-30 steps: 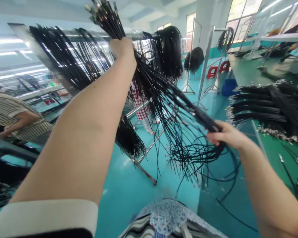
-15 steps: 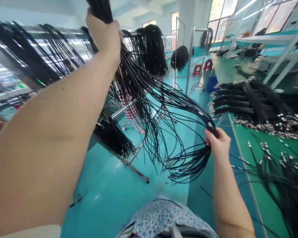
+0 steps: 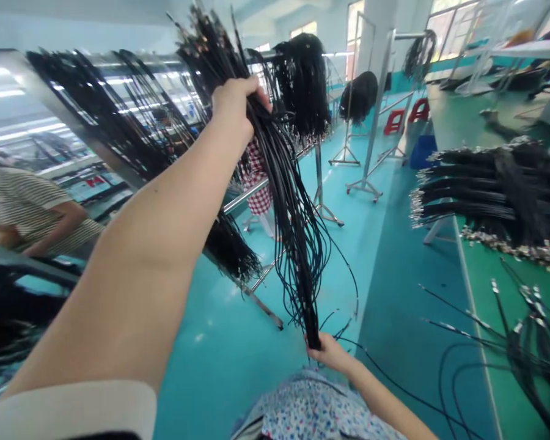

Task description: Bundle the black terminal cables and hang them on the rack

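Note:
My left hand is raised at arm's length and closed around the upper part of a thick bundle of black cables. The cable tops stick up above the fist, and the rest hangs straight down. My right hand is low, close to my body, closed on the bundle's lower end. Loose cable ends curl out around it.
A slanted metal rack draped with more black cables stands left. More racks with cable bunches stand behind on the teal floor. A green table at right holds cable piles. A person in a striped shirt is at left.
My right hand pulled down and in toward my body along the bundle, so the cables now hang straight instead of fanning right. My left hand came a little lower.

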The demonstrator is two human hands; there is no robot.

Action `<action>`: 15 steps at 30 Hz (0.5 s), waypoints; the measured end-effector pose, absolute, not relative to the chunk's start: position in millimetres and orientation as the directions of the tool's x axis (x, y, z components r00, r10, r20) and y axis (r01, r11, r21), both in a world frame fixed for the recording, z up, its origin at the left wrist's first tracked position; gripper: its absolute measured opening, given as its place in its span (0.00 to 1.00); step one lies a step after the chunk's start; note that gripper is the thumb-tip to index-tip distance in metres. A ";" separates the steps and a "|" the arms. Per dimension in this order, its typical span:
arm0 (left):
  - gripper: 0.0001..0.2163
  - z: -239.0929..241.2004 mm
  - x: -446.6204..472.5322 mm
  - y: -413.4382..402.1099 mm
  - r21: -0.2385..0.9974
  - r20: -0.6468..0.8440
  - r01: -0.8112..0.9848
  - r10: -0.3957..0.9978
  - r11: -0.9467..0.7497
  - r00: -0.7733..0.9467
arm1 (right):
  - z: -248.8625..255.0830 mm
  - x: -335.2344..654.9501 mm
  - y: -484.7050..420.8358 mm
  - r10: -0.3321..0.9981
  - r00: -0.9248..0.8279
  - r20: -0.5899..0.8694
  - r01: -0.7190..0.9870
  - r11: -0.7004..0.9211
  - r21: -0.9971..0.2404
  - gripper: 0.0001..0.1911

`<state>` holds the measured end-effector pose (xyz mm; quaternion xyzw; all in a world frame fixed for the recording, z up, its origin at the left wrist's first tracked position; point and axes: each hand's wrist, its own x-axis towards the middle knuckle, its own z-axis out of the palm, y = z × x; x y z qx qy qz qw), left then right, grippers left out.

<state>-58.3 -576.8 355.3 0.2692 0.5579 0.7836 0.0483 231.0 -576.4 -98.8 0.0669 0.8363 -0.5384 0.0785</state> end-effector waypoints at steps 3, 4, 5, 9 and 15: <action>0.10 354.6 -51.2 -580.2 0.920 0.355 0.197 0.504 -0.340 -0.787 | -78.4 211.4 -562.8 0.085 -0.977 -0.193 0.211 0.420 -0.883 0.25; 0.10 354.0 -47.8 -581.4 0.925 0.349 0.195 0.523 -0.326 -0.778 | -62.2 199.1 -552.4 0.125 -0.982 -0.140 0.179 0.393 -0.902 0.25; 0.11 353.3 -44.0 -582.9 0.930 0.342 0.198 0.528 -0.311 -0.777 | -42.5 184.6 -540.8 0.179 -0.983 -0.047 0.107 0.341 -0.934 0.25; 0.11 351.0 -26.6 -590.8 0.929 0.350 0.222 0.509 -0.297 -0.787 | 47.3 119.0 -499.5 0.535 -0.765 0.359 -0.236 0.285 -0.929 0.16; 0.12 351.8 -4.9 -607.3 0.939 0.337 0.273 0.715 -0.208 -0.612 | 126.0 55.7 -489.9 0.211 -0.879 0.428 -0.421 0.079 -0.904 0.25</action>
